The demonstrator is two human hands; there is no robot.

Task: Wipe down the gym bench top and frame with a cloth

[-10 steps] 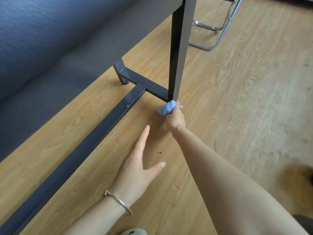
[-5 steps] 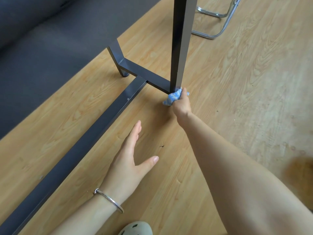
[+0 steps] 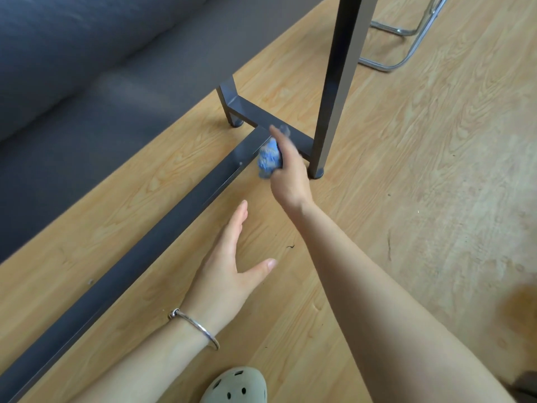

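Observation:
The bench's dark grey metal frame stands on the wood floor: a long floor rail [image 3: 162, 234] runs from lower left to a short crossbar [image 3: 250, 112], and an upright leg [image 3: 337, 82] rises at the crossbar's right end. My right hand [image 3: 287, 170] is shut on a bunched blue cloth [image 3: 268, 158], blurred by motion, at the joint where rail meets crossbar, just left of the leg's foot. My left hand [image 3: 229, 274] rests flat and open on the floor beside the rail, with a silver bangle on the wrist. The bench top is out of view.
A dark grey padded surface [image 3: 87, 68] fills the upper left, beyond the rail. A chrome tube chair base [image 3: 389, 65] sits on the floor behind the leg. A pale perforated shoe [image 3: 235, 386] shows at the bottom edge. Bare wood floor [image 3: 436, 170] spreads to the right.
My right hand with the cloth has left the foot of the upright leg and moved left to the rail and crossbar joint. My left hand stays flat on the floor.

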